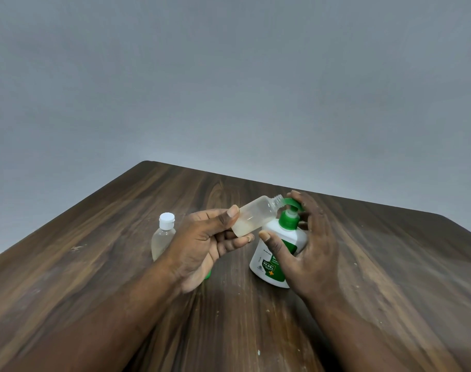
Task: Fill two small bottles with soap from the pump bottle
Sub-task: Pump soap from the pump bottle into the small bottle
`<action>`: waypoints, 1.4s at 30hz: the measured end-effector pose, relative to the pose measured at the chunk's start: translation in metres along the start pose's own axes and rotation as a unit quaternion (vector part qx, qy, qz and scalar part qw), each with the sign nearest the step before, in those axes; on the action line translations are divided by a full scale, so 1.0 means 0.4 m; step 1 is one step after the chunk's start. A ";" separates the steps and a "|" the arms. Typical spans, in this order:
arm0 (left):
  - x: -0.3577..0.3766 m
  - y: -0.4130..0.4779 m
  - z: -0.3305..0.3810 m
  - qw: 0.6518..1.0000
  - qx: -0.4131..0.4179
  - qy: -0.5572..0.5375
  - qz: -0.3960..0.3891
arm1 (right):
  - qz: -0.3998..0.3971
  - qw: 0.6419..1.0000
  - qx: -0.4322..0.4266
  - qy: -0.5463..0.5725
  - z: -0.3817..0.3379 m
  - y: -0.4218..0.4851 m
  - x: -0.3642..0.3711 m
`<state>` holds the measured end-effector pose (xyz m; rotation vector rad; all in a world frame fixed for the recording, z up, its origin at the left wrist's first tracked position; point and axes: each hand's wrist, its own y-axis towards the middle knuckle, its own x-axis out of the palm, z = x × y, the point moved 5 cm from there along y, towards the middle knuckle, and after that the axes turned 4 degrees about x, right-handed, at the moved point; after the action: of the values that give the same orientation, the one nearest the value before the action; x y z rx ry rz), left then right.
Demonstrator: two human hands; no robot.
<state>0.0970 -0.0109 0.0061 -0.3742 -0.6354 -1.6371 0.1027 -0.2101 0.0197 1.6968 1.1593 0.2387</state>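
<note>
— What is held in the left hand [202,245]?

— The open small bottle [253,217] is pinched there between the thumb and the fingers. It is held up off the worktop [363,264] and tipped, with its bare neck right at the spout of the green pump head [292,204]. A little pale soap can be seen at its low end.

— And the right hand [309,245]?

— It is wrapped round the pump bottle [277,253]. The fingers are curled over the pump head, and the thumb is laid on the front of the white bottle, by the green label.

— Where is the pump bottle set?

— It is stood on the brown wooden worktop, near the middle, and looks a bit tilted.

— Is another bottle seen?

— Yes. The capped small bottle [163,237] is stood upright on the worktop, just behind the left hand. A white cap is on it, and it is partly filled with pale soap.

— What is the green bit [208,275] under the left hand?

— It is mostly hidden. It may be a cap, but that cannot be told.

— What is behind it all?

— A plain grey wall [229,76].
</note>
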 end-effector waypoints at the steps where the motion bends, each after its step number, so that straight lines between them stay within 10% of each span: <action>1: -0.001 0.000 -0.002 1.000 -0.001 0.003 -0.001 | -0.002 1.000 -0.001 -0.002 0.001 -0.002 0.001; 42: -0.004 0.003 0.004 1.000 0.000 0.003 0.004 | -0.013 0.997 -0.036 -0.060 -0.027 0.009 -0.002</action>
<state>0.0983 -0.0088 0.0069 -0.3703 -0.6284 -1.6295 0.0974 -0.2039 0.0278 1.6087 1.0718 0.1589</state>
